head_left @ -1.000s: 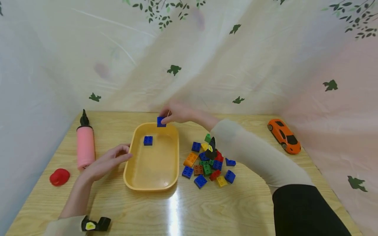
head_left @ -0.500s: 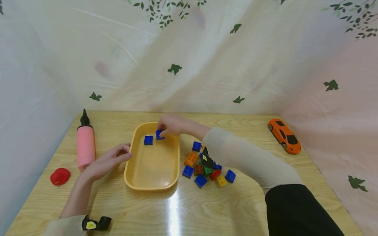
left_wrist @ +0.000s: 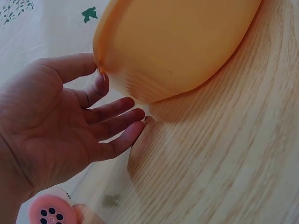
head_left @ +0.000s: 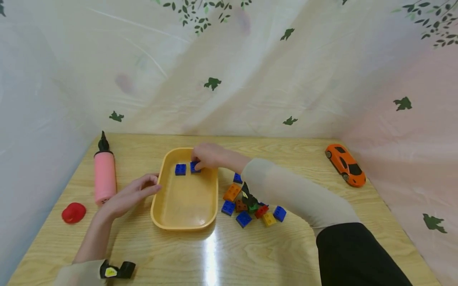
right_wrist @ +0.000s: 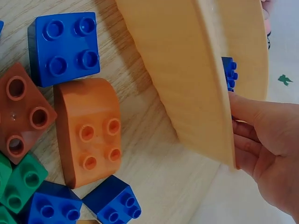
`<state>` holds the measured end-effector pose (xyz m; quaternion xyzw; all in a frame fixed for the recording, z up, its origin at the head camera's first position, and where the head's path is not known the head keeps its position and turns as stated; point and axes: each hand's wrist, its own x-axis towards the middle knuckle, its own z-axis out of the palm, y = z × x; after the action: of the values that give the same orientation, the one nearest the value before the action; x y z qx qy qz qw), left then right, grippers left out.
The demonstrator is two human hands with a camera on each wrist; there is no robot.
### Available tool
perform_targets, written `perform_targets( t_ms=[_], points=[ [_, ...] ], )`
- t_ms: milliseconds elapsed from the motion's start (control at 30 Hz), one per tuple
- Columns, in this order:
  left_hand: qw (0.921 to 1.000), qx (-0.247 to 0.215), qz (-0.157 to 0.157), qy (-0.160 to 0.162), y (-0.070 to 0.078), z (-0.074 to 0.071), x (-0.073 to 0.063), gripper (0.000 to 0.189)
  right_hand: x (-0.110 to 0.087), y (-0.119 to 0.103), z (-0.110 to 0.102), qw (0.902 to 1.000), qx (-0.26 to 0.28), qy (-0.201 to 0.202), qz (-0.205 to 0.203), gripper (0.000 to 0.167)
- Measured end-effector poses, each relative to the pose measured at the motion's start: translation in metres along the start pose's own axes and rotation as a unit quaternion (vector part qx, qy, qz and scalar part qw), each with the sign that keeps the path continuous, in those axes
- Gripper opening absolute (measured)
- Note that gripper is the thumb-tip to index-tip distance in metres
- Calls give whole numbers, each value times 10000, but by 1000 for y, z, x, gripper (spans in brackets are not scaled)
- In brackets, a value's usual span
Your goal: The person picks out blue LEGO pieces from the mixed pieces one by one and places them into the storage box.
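Brick [head_left: 193,169], half-hidden, is pinched by right hand [head_left: 209,155]; relaxed left hand [head_left: 130,195] touches tray [head_left: 184,202].

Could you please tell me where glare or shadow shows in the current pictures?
Head view: a bright streak of glare on the table in front of the tray, and soft shading across the cloth backdrop; left wrist view: rather dim, with the left hand shaded; right wrist view: a soft shadow on the table beside the tray.

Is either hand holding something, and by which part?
The right hand pinches a blue block toward its right side, in head view; contact is partly hidden. The left hand touches the tray rim; whether it grips is unclear.
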<state>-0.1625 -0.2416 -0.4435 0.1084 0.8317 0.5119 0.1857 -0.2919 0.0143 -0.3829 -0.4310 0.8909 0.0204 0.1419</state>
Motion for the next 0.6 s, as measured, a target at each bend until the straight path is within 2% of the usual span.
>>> perform_targets(
  t_ms=[333, 533, 600],
  points=[
    [9999, -73, -85, -58, 3, 0, 2, 36, 4, 6, 14, 10000, 57, -67, 1, 25],
    [10000, -90, -30, -32, 2, -1, 1, 35, 3, 8, 12, 9996, 237, 8, -169, 37],
    [10000, -88, -27, -23, 2, 0, 0, 35, 1, 9, 9, 9990, 370, 58, -260, 37]
  ],
)
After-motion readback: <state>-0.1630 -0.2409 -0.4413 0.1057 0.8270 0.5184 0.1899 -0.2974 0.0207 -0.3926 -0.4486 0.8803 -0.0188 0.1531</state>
